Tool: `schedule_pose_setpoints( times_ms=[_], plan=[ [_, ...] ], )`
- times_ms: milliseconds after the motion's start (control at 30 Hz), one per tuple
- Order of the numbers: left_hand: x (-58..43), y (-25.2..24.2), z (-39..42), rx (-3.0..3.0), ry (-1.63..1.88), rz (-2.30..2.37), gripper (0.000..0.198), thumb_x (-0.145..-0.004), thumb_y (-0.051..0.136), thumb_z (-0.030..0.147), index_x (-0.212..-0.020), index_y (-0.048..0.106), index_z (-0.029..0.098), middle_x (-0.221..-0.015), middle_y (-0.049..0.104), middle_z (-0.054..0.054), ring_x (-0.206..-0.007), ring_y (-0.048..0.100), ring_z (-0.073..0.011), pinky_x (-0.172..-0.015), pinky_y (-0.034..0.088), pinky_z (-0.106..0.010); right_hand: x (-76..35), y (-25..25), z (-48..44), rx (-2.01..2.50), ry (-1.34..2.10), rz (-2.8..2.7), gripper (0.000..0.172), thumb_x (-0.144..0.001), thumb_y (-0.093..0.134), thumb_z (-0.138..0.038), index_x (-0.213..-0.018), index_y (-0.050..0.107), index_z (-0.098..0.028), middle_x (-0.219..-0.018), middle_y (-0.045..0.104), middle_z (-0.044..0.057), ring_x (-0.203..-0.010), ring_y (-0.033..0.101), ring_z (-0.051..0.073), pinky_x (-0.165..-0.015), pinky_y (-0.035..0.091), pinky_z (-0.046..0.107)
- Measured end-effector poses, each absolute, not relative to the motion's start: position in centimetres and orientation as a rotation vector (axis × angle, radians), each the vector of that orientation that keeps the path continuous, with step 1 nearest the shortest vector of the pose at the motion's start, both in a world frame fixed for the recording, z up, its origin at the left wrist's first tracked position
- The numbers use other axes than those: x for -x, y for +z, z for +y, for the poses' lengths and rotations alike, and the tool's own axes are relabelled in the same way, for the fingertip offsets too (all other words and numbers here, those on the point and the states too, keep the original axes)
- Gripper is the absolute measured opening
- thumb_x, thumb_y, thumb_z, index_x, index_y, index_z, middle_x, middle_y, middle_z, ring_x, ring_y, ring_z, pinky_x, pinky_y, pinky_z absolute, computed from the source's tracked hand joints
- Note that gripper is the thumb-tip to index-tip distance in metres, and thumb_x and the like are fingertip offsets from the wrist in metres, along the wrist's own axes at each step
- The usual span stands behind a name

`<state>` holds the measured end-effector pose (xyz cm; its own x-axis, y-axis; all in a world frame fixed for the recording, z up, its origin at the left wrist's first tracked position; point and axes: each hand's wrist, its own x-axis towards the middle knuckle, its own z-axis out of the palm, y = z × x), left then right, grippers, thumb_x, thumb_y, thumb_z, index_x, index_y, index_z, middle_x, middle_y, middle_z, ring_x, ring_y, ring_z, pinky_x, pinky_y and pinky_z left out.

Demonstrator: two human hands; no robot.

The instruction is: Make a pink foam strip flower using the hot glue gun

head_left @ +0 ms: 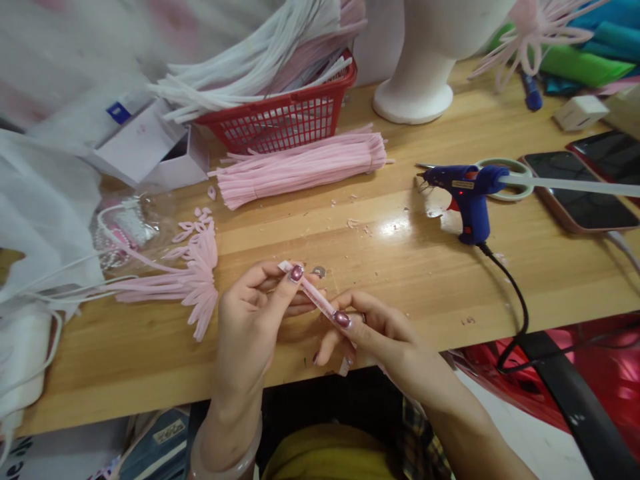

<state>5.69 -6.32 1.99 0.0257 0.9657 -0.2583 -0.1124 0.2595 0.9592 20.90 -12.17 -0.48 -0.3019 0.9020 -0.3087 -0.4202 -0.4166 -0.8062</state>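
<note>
A narrow pale pink strip (319, 298) with whitish ends and faint markings is stretched slantwise between my hands, over the front edge of the table. My left hand (256, 308) pinches its upper end between thumb and fingers. Lower down, the thumb of my right hand (383, 331) presses the strip against the fingers, and a whitish end hangs below them. Just behind the strip, a small grey round piece (319, 272) lies on the wood. Left of my left hand is a cluster of looped pink pipe cleaners (197, 267).
A bundle of pink pipe cleaners (300, 167) lies before a red basket (280, 123) full of white and pink ones. To the right stand a blue glue gun (473, 200) with a trailing cord, scissors (525, 183) and phones (583, 190). A white foam stand (415, 100) is behind.
</note>
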Motion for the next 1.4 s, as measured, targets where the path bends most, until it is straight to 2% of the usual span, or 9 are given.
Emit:
schedule_pose_setpoints(
  times_ms=[267, 600, 767, 1033, 1400],
  plan=[
    [-6.1, 2.4, -6.0, -0.929, 1.037, 1.204, 0.019, -0.075, 0.08, 0.027, -0.081, 0.067, 0.013, -0.078, 0.079, -0.006, -0.062, 0.076, -0.0189, -0.057, 0.063, -0.025, -20.9, -0.8, -12.2, 0.935, 1.881, -0.698, 0.023, -0.094, 0.061, -0.041, -0.091, 0.059, -0.018, -0.078, 0.077, 0.005, -0.054, 0.053, 0.009, -0.052, 0.045, 0.019],
    [-6.2, 1.7, -5.7, -0.963, 1.03, 1.24, 0.019, -0.076, 0.078, 0.029, -0.081, 0.067, 0.014, -0.082, 0.08, -0.007, -0.065, 0.076, -0.0202, -0.06, 0.064, -0.027, -21.1, -0.9, -12.2, 0.961, 1.877, -0.665, 0.023, -0.094, 0.061, -0.04, -0.09, 0.058, -0.018, -0.077, 0.076, 0.005, -0.057, 0.058, 0.011, -0.049, 0.044, 0.019],
    [-6.5, 1.7, -5.5, -0.96, 1.035, 1.241, 0.019, -0.076, 0.079, 0.028, -0.08, 0.067, 0.014, -0.081, 0.08, -0.007, -0.063, 0.076, -0.0185, -0.058, 0.062, -0.024, -21.2, -1.1, -12.2, 0.951, 1.891, -0.631, 0.02, -0.096, 0.059, -0.038, -0.089, 0.056, -0.019, -0.074, 0.075, 0.004, -0.06, 0.062, 0.012, -0.05, 0.045, 0.02],
    [-6.5, 1.9, -5.4, -0.914, 1.027, 1.176, 0.013, -0.078, 0.076, 0.023, -0.082, 0.068, 0.014, -0.077, 0.079, -0.006, -0.063, 0.076, -0.019, -0.06, 0.063, -0.027, -21.3, -1.6, -12.0, 0.919, 1.853, -0.635, 0.016, -0.097, 0.057, -0.032, -0.088, 0.056, -0.02, -0.074, 0.076, 0.003, -0.06, 0.059, 0.011, -0.052, 0.047, 0.019],
    [-6.7, 1.5, -5.3, -0.848, 1.104, 1.062, 0.006, -0.079, 0.076, 0.018, -0.074, 0.072, 0.017, -0.072, 0.078, -0.001, -0.069, 0.075, -0.0131, -0.065, 0.062, -0.02, -21.0, -1.4, -11.8, 1.008, 1.764, -0.602, 0.019, -0.094, 0.061, -0.034, -0.081, 0.059, -0.02, -0.076, 0.075, 0.001, -0.057, 0.055, 0.009, -0.054, 0.047, 0.02]
  ],
)
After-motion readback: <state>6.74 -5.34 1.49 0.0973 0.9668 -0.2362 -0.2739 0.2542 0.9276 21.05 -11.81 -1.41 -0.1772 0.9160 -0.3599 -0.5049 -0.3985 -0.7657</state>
